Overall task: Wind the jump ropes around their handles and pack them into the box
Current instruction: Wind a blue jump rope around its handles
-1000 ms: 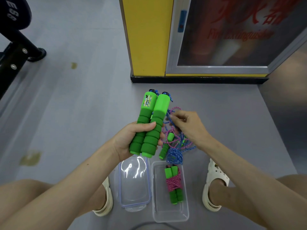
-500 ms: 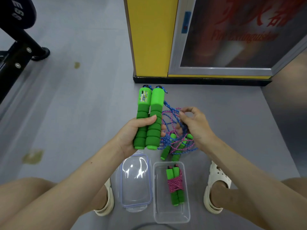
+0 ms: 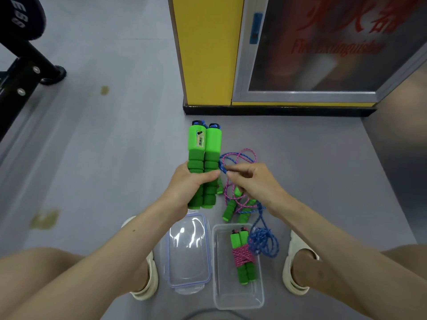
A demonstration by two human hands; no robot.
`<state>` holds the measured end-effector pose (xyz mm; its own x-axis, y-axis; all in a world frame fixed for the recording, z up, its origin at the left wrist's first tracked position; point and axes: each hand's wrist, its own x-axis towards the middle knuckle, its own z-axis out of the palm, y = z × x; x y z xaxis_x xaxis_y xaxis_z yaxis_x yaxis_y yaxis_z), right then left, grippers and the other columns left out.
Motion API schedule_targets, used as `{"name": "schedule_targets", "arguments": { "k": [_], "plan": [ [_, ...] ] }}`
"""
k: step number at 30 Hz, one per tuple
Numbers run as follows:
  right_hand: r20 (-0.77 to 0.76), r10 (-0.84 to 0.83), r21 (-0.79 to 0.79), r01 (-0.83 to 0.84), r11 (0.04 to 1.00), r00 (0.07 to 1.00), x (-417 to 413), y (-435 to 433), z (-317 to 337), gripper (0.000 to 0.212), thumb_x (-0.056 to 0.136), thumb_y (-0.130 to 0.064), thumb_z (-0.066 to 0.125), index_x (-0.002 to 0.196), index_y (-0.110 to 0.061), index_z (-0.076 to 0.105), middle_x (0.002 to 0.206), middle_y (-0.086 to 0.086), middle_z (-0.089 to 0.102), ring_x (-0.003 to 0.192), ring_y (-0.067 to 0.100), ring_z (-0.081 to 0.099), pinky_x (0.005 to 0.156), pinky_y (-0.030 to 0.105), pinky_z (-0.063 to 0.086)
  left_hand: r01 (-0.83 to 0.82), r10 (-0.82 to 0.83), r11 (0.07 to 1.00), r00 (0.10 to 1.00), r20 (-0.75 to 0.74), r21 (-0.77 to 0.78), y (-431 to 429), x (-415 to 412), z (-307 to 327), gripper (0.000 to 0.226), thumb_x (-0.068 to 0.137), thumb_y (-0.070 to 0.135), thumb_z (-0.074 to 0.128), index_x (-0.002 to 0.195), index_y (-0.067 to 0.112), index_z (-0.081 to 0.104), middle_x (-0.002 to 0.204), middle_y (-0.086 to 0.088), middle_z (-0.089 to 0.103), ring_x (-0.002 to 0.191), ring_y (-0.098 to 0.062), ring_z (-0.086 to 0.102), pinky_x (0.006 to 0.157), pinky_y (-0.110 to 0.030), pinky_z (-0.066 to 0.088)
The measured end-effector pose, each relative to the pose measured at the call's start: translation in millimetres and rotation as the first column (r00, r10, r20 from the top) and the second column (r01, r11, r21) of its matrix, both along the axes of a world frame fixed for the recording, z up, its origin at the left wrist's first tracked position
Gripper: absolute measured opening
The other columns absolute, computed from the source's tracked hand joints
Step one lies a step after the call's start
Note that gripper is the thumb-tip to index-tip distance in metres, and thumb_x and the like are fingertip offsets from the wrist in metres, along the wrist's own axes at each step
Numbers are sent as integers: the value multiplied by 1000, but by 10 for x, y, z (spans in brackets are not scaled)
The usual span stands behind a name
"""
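My left hand (image 3: 188,184) grips two green foam handles (image 3: 204,155) held upright side by side above the floor. My right hand (image 3: 253,181) pinches the blue rope (image 3: 263,241) right beside those handles; its slack drops in loops over the box's right rim. A clear plastic box (image 3: 238,296) on the floor between my feet holds one wound jump rope (image 3: 241,256) with pink cord around green handles. A loose pink rope (image 3: 240,155) with small green handles (image 3: 230,210) lies on the floor under my right hand.
The box's clear lid (image 3: 189,248) lies left of the box. My feet in white sandals (image 3: 295,273) flank both. A yellow pillar (image 3: 206,51) and fire extinguisher cabinet (image 3: 323,47) stand ahead; black gym equipment (image 3: 20,65) is at the far left.
My right hand moved left and up, bringing the blue rope against the handles in my left hand. The rope's slack now trails down to the box.
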<state>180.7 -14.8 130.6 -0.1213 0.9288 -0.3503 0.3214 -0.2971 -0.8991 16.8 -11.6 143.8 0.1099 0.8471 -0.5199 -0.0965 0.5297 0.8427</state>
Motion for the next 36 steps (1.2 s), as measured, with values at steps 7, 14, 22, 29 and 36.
{"name": "schedule_targets", "arguments": {
  "k": [7, 14, 22, 29, 36],
  "plan": [
    [44, 52, -11, -52, 999, 998, 16, -4, 38, 19, 93, -14, 57, 109, -11, 69, 49, -19, 54, 44, -6, 47, 49, 6, 35, 118, -12, 970, 896, -443, 214, 25, 14, -164, 21, 74, 10, 75, 82, 22, 60, 67, 4, 63, 64, -17, 60, 68, -35, 51],
    [-117, 51, -169, -71, 983, 992, -48, -38, 68, 35, 98, -12, 48, 66, -14, 59, 42, -5, 50, 32, 4, 29, 36, 16, 26, 476, 116, 827, 375, -920, 299, -50, 73, -185, 29, 86, 27, 62, 112, 23, 51, 92, -1, 61, 85, -27, 58, 64, -32, 36],
    [-197, -88, -261, 35, 965, 976, -94, -37, 97, 43, 84, -49, 60, 58, -15, 55, 53, 2, 40, 39, 8, 24, 39, 19, 18, 677, 316, 674, 99, -944, 297, -87, 114, -227, 50, 51, -4, 73, 98, 10, 64, 59, -6, 51, 52, -28, 50, 45, -19, 9],
    [-240, -279, -320, 195, 927, 930, -99, -15, 94, 43, 87, -52, 55, 69, -13, 51, 50, 2, 42, 35, 8, 26, 38, 19, 22, 679, 382, 654, 86, -920, 335, -83, 191, -249, 85, 50, 5, 80, 131, 10, 56, 73, -9, 51, 62, -26, 51, 44, -25, 19],
    [-229, -317, -256, 258, 932, 920, -17, 20, 23, 44, 86, -44, 61, 57, -14, 47, 44, 0, 32, 38, 11, 20, 39, 20, 18, 466, -159, 855, 655, -739, 229, -94, 276, -140, 64, 77, 48, 69, 129, 31, 36, 106, 4, 36, 100, -9, 43, 75, -25, 41]
  ]
}}
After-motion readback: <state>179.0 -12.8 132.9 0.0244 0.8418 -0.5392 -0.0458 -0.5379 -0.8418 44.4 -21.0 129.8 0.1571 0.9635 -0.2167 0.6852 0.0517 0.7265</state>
